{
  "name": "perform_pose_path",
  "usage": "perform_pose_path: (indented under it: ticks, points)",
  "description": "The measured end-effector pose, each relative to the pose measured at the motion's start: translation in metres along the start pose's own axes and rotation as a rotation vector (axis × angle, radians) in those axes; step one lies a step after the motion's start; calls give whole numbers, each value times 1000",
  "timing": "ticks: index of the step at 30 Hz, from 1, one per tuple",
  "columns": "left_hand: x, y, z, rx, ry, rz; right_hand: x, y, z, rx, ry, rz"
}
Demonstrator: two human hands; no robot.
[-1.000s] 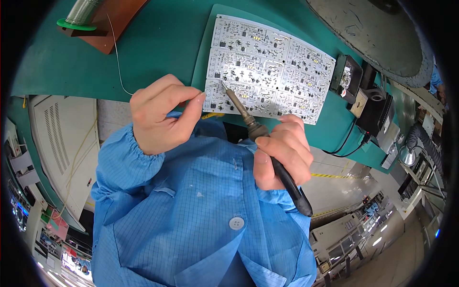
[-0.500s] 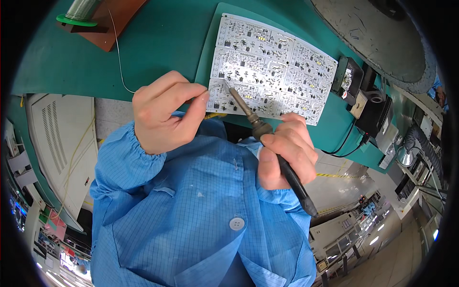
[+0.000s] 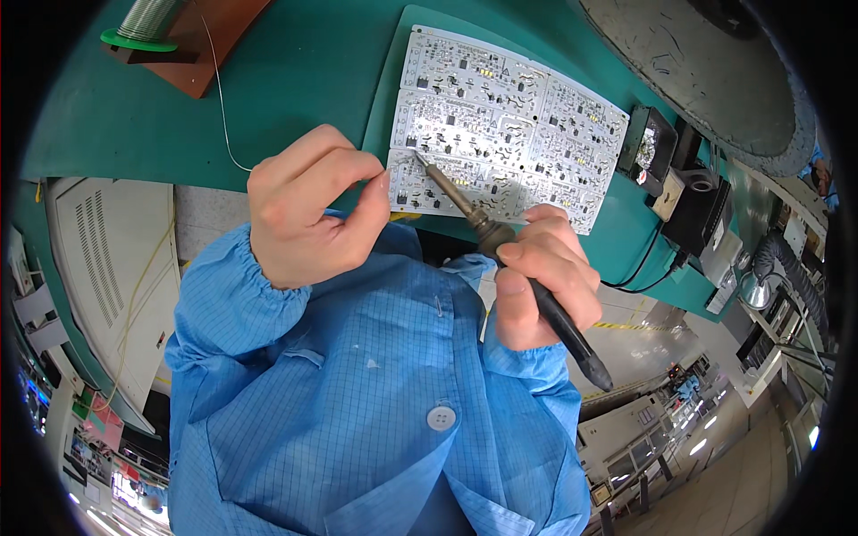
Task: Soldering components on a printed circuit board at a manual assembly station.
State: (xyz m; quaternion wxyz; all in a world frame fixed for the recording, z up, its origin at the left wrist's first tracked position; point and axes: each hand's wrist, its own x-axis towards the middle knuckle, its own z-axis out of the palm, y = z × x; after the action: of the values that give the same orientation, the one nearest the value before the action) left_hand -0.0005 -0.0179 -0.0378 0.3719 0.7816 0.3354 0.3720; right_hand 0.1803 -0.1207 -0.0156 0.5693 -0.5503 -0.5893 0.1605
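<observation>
Left fingers (image 3: 356, 166) pinch thin solder wire (image 3: 222, 107); right fingers (image 3: 547, 268) wrap the soldering iron (image 3: 572, 335).

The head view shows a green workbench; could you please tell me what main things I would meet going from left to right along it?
Spool of silvery wire with a green rim → bare left hand → white rectangular circuit-board panel → black box with silvery filling.
</observation>
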Motion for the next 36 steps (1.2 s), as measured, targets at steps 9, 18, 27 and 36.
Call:
perform_pose_path:
  ticks: [9, 18, 27, 36]
  points:
    - [1, 0, -1, -8, 12, 3, 3, 1, 1, -9, -9, -11]
    - [6, -2, 0, 16, 13, 68, 5, 1, -12, 16, 23, 74]
    - [11, -2, 8, 16, -6, 41, 7, 6, -14, 47, -29, 154]
    - [11, -3, 12, -3, 8, 26, 10, 13, -16, 138, -21, 189]
